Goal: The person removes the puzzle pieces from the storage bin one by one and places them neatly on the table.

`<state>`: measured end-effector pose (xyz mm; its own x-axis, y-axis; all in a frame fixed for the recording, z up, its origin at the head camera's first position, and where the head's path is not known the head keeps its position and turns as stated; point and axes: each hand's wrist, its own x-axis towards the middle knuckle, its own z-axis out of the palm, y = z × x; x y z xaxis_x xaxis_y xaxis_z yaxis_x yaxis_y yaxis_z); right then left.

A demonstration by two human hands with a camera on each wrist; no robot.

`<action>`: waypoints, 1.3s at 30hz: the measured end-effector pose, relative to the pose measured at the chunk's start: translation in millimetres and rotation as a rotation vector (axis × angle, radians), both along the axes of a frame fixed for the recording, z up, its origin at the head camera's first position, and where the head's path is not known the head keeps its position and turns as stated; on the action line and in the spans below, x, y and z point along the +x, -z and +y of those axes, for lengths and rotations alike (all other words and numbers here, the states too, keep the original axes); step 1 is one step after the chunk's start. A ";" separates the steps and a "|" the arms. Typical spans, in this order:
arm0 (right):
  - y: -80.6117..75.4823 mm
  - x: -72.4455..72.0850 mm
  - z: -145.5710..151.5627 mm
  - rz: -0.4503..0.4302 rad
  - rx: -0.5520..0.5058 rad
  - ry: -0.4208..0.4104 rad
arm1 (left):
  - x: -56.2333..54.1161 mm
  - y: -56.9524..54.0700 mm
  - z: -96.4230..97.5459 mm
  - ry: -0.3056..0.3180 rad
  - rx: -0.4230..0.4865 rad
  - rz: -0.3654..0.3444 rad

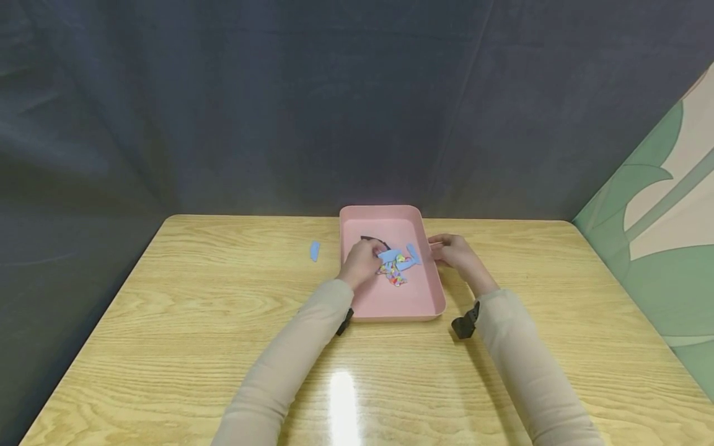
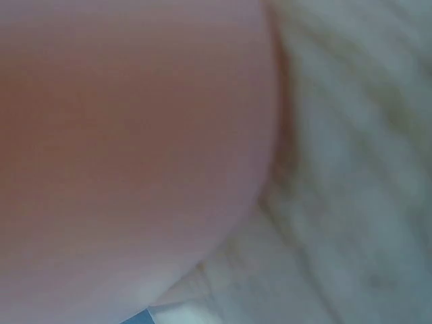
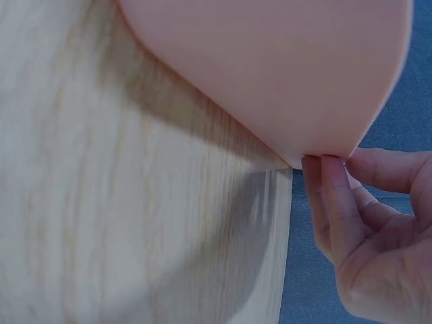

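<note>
A pink tray (image 1: pixel 390 303) lies on the wooden table, holding light blue pieces (image 1: pixel 406 265), a cluster of small multicoloured pieces (image 1: pixel 396 279) and a dark strip (image 1: pixel 368 238). My left hand (image 1: pixel 361 263) reaches over the tray's left side, its fingertips right at a blue piece; I cannot tell whether they pinch it. At the tray's right side, my right hand (image 1: pixel 454 255) grips the rim. In the right wrist view, the thumb and fingers of that right hand (image 3: pixel 378 236) meet at the edge of the tray wall (image 3: pixel 283 81). Only the tray's outer side and the tabletop fill the left wrist view.
Left of the tray, one light blue piece (image 1: pixel 315 251) lies on the table (image 1: pixel 223 297). A dark curtain (image 1: pixel 357 111) hangs behind the table's far edge. A leaf-patterned cloth (image 1: pixel 669 235) is at the right.
</note>
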<state>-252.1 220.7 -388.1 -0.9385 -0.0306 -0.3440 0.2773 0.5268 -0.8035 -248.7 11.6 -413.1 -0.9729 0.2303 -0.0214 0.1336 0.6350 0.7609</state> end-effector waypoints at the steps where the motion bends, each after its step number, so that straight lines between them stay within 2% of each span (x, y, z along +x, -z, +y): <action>1: 0.4 -0.1 0.1 0.000 -0.002 -0.001 | 0.5 -0.6 0.0 -0.005 0.012 -0.010; 8: 0.9 -0.4 0.8 0.009 -0.003 -0.014 | 4.8 -8.5 -2.8 -0.026 0.110 -0.042; 16: 1.1 -1.8 1.6 0.018 -0.004 -0.012 | 8.3 -16.5 -12.6 -0.014 0.187 0.016; 23: -0.4 0.1 0.7 0.018 0.004 -0.009 | 11.7 -25.9 -25.4 -0.014 0.248 0.000; 27: 0.1 -0.5 0.7 0.009 0.006 -0.003 | 9.7 -28.6 -35.3 -0.066 0.297 -0.046; 33: 1.2 -0.6 2.6 0.001 0.013 0.002 | 4.5 -28.4 -52.1 -0.185 0.384 -0.104; 39: 1.8 0.3 4.4 0.008 0.018 0.001 | 0.2 -26.5 -73.2 -0.263 0.547 -0.151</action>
<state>-251.8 225.0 -390.0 -0.9411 -0.0232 -0.3373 0.2719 0.5413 -0.7957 -248.5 -61.6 -386.5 -0.9939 0.0003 -0.1100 -0.1088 0.1456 0.9833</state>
